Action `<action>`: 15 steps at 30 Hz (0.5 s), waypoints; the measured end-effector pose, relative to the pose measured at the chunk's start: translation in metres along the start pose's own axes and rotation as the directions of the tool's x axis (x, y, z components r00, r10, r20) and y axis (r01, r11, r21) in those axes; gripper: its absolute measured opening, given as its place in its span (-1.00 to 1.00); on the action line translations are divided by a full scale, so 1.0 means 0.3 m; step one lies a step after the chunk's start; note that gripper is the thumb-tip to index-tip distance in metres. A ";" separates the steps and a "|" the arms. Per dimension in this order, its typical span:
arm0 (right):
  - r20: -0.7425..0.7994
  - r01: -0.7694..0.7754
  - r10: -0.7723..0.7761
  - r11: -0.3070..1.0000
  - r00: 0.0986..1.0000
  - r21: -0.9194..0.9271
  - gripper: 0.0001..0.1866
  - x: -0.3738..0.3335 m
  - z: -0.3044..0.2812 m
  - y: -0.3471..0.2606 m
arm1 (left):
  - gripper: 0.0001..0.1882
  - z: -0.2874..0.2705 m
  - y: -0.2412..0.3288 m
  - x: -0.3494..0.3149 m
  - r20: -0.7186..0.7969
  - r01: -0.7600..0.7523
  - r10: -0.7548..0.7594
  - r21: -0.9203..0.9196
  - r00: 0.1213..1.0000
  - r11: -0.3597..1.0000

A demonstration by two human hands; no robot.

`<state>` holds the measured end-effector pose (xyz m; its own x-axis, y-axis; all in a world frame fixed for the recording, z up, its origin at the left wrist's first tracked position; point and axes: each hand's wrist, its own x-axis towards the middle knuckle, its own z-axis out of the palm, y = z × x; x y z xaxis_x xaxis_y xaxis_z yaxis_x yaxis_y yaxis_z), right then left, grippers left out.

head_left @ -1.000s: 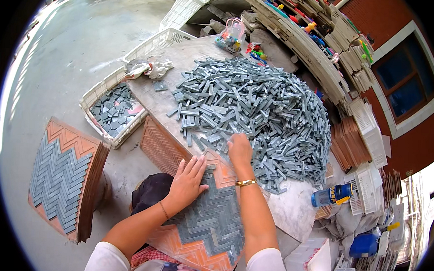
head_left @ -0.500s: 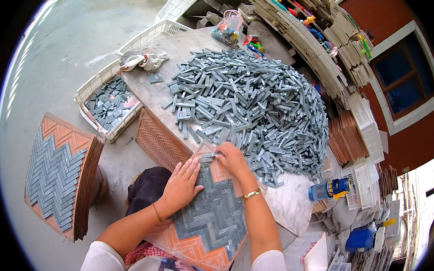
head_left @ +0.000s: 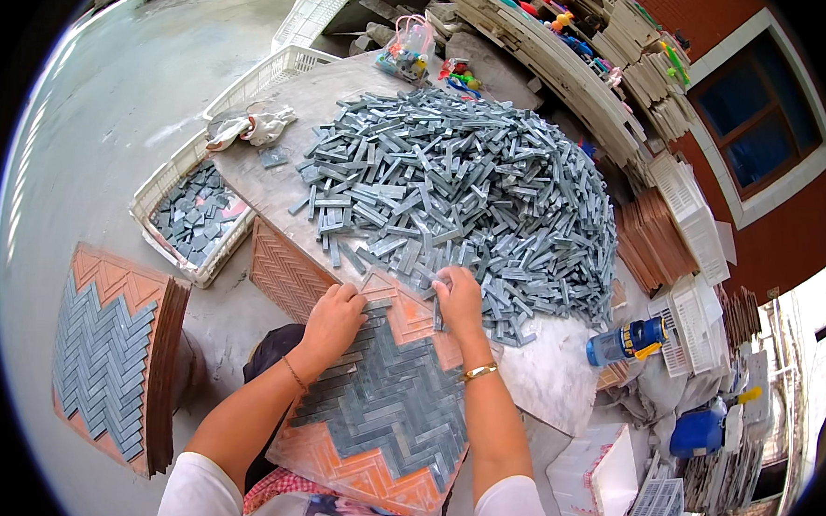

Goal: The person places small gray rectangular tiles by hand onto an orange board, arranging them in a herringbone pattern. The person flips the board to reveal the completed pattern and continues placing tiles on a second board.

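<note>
The herringbone tray (head_left: 314, 444) is lying between the person's forearms (head_left: 493, 430), at the near edge of the bench (head_left: 556, 382), with grey strips (head_left: 406, 398) covering most of its face. I'm seeing the left hand (head_left: 333, 321) resting curled over the tray's upper left edge and the right hand (head_left: 457, 302) bending at the fringe of the loose pile (head_left: 472, 196); I can't tell whether either hand's fingers are closing on a strip. I'm judging that a wrist brushing low could be nudging laid pieces askew, and that the tray could be tipping if a palm is pressing one edge too hard. The hands are hiding their own fingertips, and I'm not making out what is supporting the tray underneath.
</note>
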<state>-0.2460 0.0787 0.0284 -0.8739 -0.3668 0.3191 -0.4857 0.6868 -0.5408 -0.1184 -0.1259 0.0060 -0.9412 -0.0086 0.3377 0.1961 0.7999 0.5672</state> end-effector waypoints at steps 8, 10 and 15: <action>-0.290 0.002 0.048 0.986 0.956 0.169 -0.64 0.028 0.002 -0.026 | -0.84 -0.031 -0.051 0.030 -0.161 0.147 -0.191 -0.254 0.968 0.956; -0.341 -0.002 0.089 0.969 0.936 0.247 -0.55 0.036 -0.019 -0.116 | -0.82 -0.079 -0.044 0.019 -0.214 0.090 -0.148 -0.256 0.966 0.963; 0.478 -0.173 -0.116 0.837 0.870 0.519 -0.64 -0.031 0.013 -0.231 | -0.79 -0.104 0.008 -0.015 -0.245 -0.078 0.011 -0.264 0.970 0.961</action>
<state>-0.2042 0.0319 0.0599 -0.7140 -0.6995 -0.0316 -0.2660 0.3126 -0.9119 -0.1052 -0.1428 0.0291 -0.8432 -0.1464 0.5174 0.3341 0.6112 0.7175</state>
